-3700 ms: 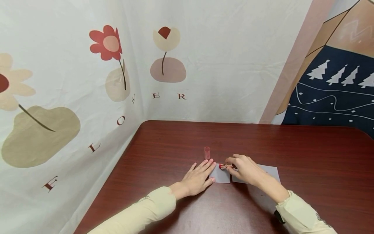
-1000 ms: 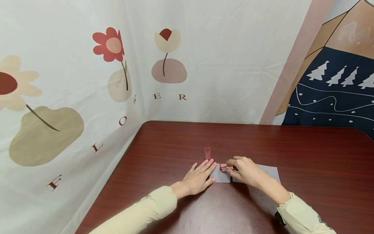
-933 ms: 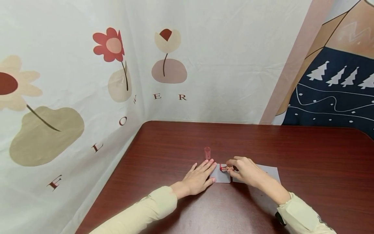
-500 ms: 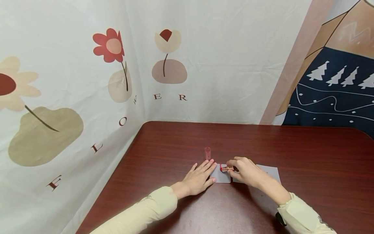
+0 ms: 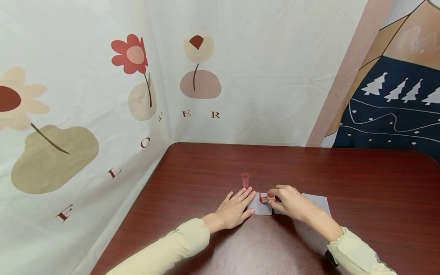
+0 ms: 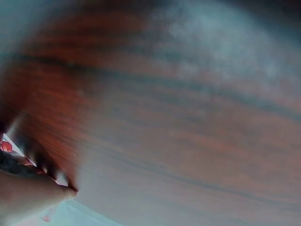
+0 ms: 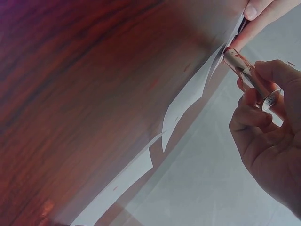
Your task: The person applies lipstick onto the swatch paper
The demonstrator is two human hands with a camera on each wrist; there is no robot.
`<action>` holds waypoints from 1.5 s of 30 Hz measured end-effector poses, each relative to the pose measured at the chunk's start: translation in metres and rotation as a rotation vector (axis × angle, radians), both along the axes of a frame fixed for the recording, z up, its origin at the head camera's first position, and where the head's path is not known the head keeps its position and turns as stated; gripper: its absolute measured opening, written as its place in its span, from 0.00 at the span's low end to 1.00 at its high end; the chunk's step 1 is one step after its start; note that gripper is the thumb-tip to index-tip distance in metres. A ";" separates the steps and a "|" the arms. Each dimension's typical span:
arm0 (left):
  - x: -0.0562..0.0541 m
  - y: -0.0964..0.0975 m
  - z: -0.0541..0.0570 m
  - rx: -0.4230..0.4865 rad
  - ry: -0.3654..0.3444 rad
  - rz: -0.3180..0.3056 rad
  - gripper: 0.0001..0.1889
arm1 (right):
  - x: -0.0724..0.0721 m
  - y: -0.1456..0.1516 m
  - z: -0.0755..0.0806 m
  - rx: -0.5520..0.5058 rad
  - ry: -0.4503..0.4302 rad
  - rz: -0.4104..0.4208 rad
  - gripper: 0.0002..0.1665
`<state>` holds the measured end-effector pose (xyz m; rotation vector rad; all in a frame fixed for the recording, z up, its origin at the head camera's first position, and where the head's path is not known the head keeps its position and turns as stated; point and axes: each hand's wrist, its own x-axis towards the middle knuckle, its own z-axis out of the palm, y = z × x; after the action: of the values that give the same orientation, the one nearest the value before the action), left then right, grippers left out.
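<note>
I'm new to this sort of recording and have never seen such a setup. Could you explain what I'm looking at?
There is no robot here: a person works with two bare hands. The wide picture comes from a camera worn on the head, looking forward and down. The other two come from cameras on the wrists: the left one shows mostly blurred tabletop, the right one a close look at what is held.

On the reddish-brown table lie a small white card and a larger white sheet, with a see-through pink container beyond the card. The left hand lies spread, fingertips at the card's edge. The right hand holds a metallic, red-tipped tube, rather like a lipstick, its red end at the card.
</note>
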<state>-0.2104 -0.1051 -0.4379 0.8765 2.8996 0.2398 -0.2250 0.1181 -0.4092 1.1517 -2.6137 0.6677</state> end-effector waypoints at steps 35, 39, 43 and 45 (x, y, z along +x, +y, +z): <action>0.003 0.000 0.003 -0.008 0.006 -0.009 0.30 | 0.007 0.001 0.001 0.007 0.006 0.010 0.11; 0.002 0.000 0.003 -0.007 0.009 -0.012 0.30 | 0.008 0.001 0.001 0.006 0.003 0.016 0.10; 0.003 0.000 0.003 -0.009 0.006 -0.010 0.30 | 0.008 0.000 0.002 0.005 0.003 0.015 0.10; 0.003 0.000 0.003 -0.010 0.003 -0.007 0.30 | 0.009 0.000 0.002 0.007 0.004 0.015 0.10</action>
<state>-0.2077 -0.1051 -0.4347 0.8862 2.8973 0.2226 -0.2162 0.1186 -0.4072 1.1744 -2.6091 0.6585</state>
